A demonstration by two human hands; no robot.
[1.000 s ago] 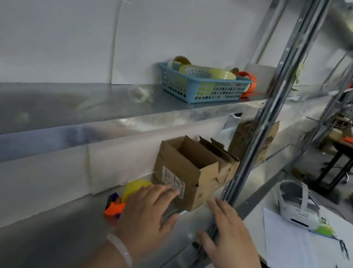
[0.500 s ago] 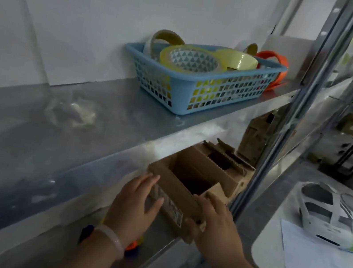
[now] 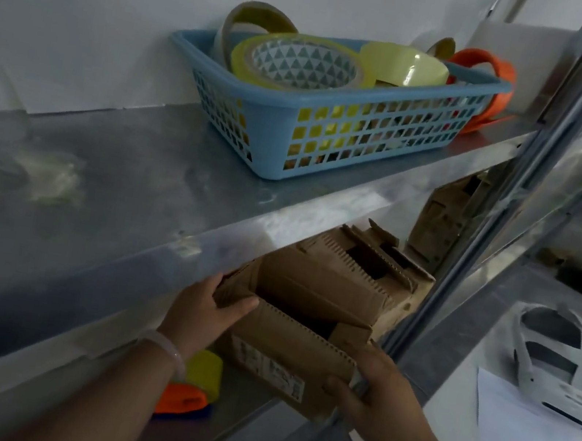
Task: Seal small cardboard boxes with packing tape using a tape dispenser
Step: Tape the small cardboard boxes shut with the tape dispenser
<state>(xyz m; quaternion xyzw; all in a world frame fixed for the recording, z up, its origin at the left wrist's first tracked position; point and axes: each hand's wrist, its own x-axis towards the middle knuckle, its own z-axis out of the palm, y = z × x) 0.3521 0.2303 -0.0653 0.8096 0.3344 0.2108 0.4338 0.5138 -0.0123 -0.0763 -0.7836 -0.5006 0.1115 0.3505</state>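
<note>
Box [image 3: 280,365] mouth-up, long axis apparently left-right, left hand [image 3: 204,315], right hand [image 3: 380,393], grips holding its ends

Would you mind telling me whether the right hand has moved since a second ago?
Yes: the right hand went leftward from the shelf upright onto the corner of the front cardboard box.

The lower shelf [image 3: 230,414] bay is low: the upper shelf [image 3: 201,243] hangs right over the front box [image 3: 282,353], which the left hand [image 3: 200,313] and right hand [image 3: 380,393] grip at its sides. A second box [image 3: 340,282] stands just behind, closing the way deeper in. The steel upright [image 3: 468,257] bars the right, near the right hand; the tape dispenser [image 3: 192,388] sits under the left wrist. Outward, toward the person, the way is open. Above, the blue basket [image 3: 333,142] fills the upper shelf's right part — left of it lies bare metal with a crumpled film [image 3: 50,176].
</note>
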